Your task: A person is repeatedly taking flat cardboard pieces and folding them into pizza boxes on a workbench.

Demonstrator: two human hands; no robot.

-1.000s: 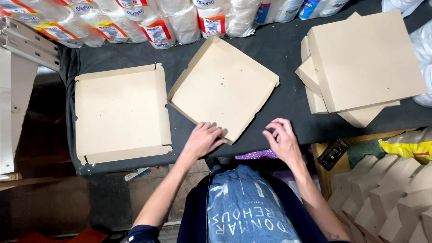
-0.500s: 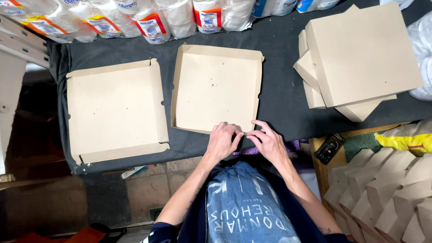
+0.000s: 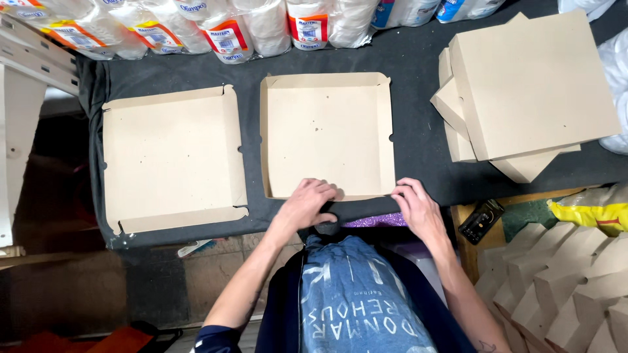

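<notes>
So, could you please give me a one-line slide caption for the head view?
Both hands, left hand and right hand, press the near edge of a shallow cardboard box tray on a black-covered table.

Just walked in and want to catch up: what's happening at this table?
A person is folding flat cardboard into shallow boxes on a black-covered table. Both the left hand and right hand press on the near edge of the middle box, whose walls stand up. Another tray lies to its left, and a stack of boxes sits right.

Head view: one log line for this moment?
left hand: on near wall of square brown cardboard tray | right hand: near-right corner | black cloth-covered table | second tray left
</notes>
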